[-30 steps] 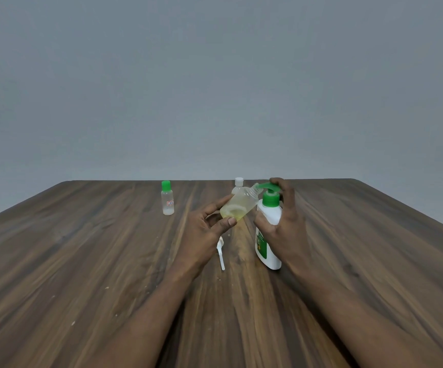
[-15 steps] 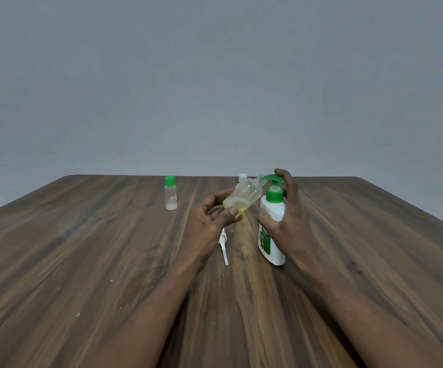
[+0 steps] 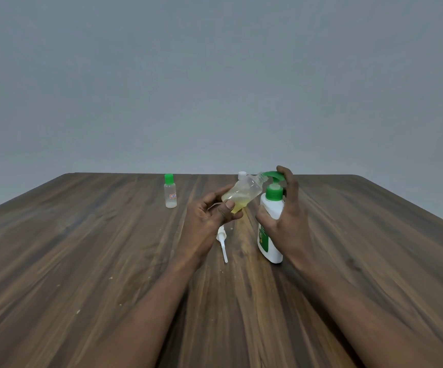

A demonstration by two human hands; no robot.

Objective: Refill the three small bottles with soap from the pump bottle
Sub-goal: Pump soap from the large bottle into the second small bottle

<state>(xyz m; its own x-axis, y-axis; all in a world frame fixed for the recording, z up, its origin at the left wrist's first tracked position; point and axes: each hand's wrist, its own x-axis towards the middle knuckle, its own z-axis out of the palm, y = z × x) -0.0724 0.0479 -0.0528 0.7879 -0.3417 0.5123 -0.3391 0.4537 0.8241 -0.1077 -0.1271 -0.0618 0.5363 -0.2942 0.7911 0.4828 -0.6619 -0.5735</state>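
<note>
Between fingers (image 3: 221,191) of left hand (image 3: 209,217), clear bottle (image 3: 243,194) tilts toward pump bottle (image 3: 271,207).

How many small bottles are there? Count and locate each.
3. Green-capped bottle: standing far left. Tilted bottle: in the left hand, mouth at the spout of the pump bottle. White-capped bottle: behind it, mostly hidden.

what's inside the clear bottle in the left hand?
Yellowish soap pooled at the low end of the clear bottle; its neck half looks empty. The left hand covers part of the base, hiding the exact level.
</note>
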